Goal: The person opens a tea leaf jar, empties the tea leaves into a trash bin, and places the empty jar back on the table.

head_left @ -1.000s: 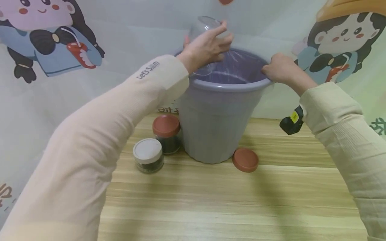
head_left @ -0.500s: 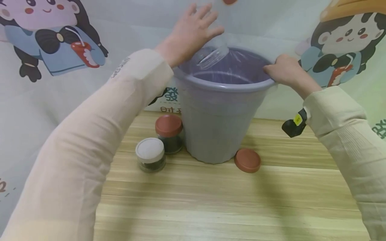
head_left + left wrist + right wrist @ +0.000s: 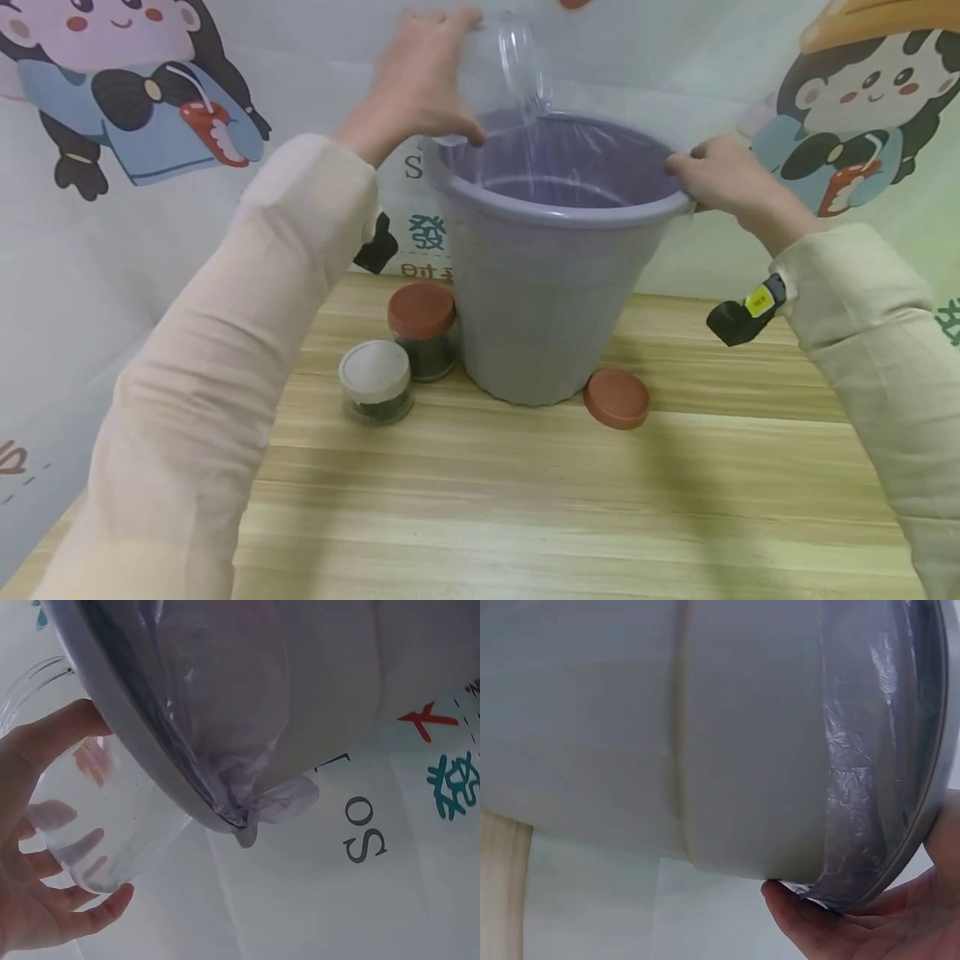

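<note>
My left hand (image 3: 423, 79) grips a clear jar (image 3: 517, 71) above the left side of a grey-purple trash bin (image 3: 540, 300). The jar is tilted, its rim toward the right. In the left wrist view, fingers wrap the clear jar (image 3: 112, 847) beside the bin's rim (image 3: 142, 750), and nothing shows inside it. My right hand (image 3: 731, 179) holds the bin's right rim, thumb on top; in the right wrist view its fingers (image 3: 799, 919) curl under the rim. A thin clear liner (image 3: 855, 765) is folded over the bin's edge.
Left of the bin stand a red-lidded jar (image 3: 422, 312) and a white-lidded jar (image 3: 375, 375), both with dark contents. A loose red lid (image 3: 617, 398) lies at the bin's right foot on the wooden table (image 3: 510, 500). A printed cloth (image 3: 315, 92) hangs behind.
My left hand has moved left and turned, and the jar has gone from mouth down in the bin's opening to tilted above the rim. My right hand has stayed on the rim.
</note>
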{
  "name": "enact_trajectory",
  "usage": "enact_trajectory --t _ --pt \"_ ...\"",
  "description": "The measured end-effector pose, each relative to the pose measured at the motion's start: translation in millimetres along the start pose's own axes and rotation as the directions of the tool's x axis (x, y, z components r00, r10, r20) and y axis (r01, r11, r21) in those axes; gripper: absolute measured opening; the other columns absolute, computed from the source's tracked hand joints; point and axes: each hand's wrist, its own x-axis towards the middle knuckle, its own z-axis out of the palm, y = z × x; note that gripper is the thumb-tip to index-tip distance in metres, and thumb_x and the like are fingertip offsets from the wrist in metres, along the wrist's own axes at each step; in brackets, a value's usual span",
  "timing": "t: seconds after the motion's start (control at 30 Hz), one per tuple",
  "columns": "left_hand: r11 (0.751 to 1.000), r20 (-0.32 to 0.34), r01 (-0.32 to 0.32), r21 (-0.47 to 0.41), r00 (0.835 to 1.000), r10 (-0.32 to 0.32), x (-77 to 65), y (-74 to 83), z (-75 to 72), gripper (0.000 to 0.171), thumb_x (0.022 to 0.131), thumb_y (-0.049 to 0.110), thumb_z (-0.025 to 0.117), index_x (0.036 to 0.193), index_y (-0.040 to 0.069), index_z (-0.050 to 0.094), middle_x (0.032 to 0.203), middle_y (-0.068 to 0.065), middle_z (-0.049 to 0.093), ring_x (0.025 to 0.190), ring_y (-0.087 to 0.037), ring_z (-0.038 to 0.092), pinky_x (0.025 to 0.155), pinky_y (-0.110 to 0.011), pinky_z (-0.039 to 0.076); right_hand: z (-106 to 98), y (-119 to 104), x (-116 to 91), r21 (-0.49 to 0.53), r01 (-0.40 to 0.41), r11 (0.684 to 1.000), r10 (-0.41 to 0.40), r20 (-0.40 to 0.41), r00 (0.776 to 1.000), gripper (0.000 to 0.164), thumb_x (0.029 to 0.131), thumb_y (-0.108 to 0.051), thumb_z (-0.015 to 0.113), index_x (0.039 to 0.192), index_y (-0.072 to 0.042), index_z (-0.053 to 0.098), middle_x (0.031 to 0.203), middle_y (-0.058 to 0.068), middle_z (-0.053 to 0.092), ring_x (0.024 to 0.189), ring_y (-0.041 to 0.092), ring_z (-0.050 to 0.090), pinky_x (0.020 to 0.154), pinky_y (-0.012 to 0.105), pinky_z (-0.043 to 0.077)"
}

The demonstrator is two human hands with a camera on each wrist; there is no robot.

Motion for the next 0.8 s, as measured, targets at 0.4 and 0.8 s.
enact_trajectory --t 0.4,0.8 --pt "0.862 -0.074 0.218 -0.458 0.957 -0.282 -25.0 -29.2 7.5 0.094 0.062 0.043 0.077 0.137 0.018 0.026 0.136 0.002 0.035 0.120 -0.012 0.034 0.091 -0.026 0.038 3.2 6.5 -5.6 0.080 0.016 0.997 -0.018 0.026 0.999 0.045 0.094 -0.028 0.031 0.108 0.011 0.048 0.102 0.017 0.048 0.096 0.025 0.052 0.073 0.026 0.051" --pt "0.576 -0.031 0.255 -0.777 0.898 -0.439 -66.3 -52.3 14.2 0.082 0.065 0.037 0.077 0.132 0.027 0.031 0.130 0.002 0.040 0.112 -0.014 0.041 0.092 -0.033 0.037 12.4 8.8 -13.0 0.153 0.046 0.987 -0.037 -0.062 0.997 0.041 0.093 -0.027 0.028 0.105 0.007 0.046 0.110 0.017 0.044 0.093 0.020 0.047 0.073 0.025 0.051"
